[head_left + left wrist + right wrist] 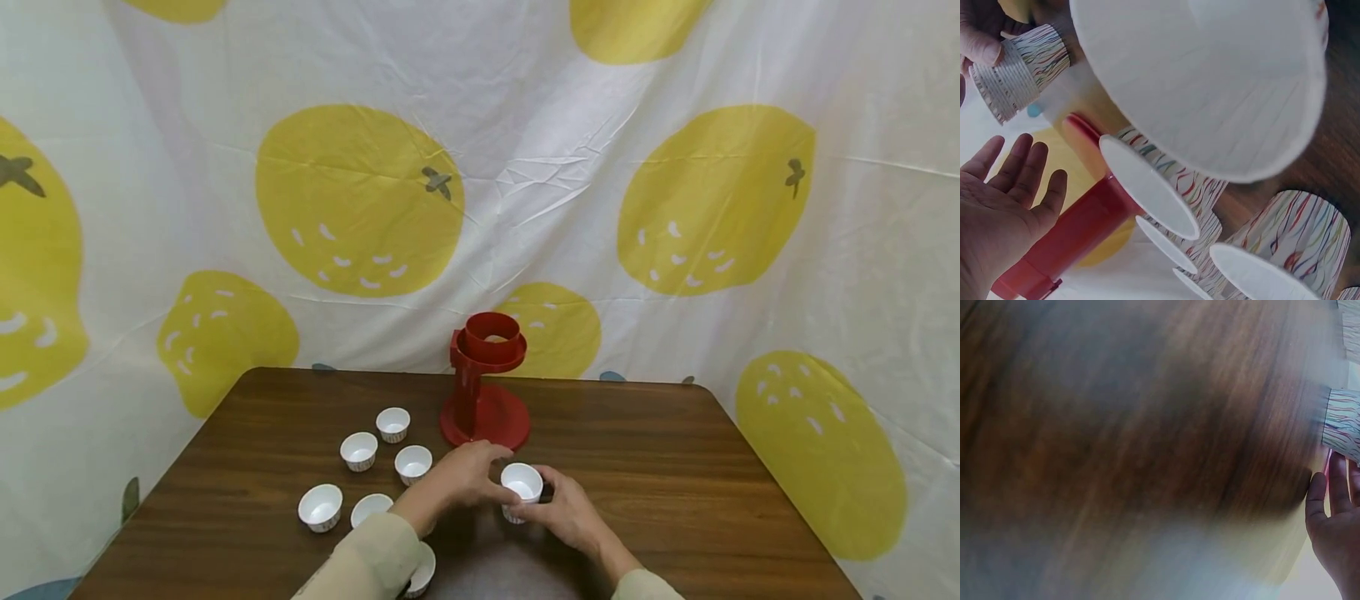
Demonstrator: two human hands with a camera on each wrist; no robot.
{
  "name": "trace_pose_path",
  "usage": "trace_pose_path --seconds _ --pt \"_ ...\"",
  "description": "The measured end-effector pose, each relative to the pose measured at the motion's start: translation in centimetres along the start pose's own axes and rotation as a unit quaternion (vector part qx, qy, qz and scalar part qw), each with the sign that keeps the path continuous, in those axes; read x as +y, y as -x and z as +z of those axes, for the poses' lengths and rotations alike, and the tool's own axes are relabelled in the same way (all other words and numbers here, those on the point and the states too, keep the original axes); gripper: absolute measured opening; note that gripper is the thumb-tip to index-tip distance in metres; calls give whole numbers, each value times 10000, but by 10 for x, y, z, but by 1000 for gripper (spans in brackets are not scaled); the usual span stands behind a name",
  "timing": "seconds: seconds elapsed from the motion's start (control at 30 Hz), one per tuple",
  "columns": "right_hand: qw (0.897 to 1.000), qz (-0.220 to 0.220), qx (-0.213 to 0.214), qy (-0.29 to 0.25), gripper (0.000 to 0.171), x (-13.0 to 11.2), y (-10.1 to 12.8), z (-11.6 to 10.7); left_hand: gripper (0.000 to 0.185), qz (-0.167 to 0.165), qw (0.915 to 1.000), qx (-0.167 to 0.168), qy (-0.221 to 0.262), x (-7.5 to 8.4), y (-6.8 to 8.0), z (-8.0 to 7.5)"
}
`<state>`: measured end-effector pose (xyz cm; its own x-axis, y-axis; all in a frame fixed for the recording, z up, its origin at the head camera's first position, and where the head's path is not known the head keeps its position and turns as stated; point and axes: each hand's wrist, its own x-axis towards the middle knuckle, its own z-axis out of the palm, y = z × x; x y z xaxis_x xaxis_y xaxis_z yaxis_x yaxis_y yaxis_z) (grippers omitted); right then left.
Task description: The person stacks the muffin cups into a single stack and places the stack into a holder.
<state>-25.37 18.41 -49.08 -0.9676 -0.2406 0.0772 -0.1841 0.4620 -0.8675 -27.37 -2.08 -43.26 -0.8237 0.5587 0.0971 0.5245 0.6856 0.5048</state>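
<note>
Hands (517, 498) mid-table, cup (521, 483) between

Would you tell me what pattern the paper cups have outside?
Thin multicoloured wavy stripes on white paper cups, best in the left wrist view.

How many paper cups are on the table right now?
7: one cup between both hands, four loose cups left of the red stand, two partly hidden by the left sleeve. Others may be hidden.
</note>
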Motion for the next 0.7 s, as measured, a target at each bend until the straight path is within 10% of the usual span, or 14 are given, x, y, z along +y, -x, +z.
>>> trace_pose_path --seconds 0.7 --pt "9995 -112 74 293 64 2 0 2 56 291 9972 434 541 -23 26 -43"
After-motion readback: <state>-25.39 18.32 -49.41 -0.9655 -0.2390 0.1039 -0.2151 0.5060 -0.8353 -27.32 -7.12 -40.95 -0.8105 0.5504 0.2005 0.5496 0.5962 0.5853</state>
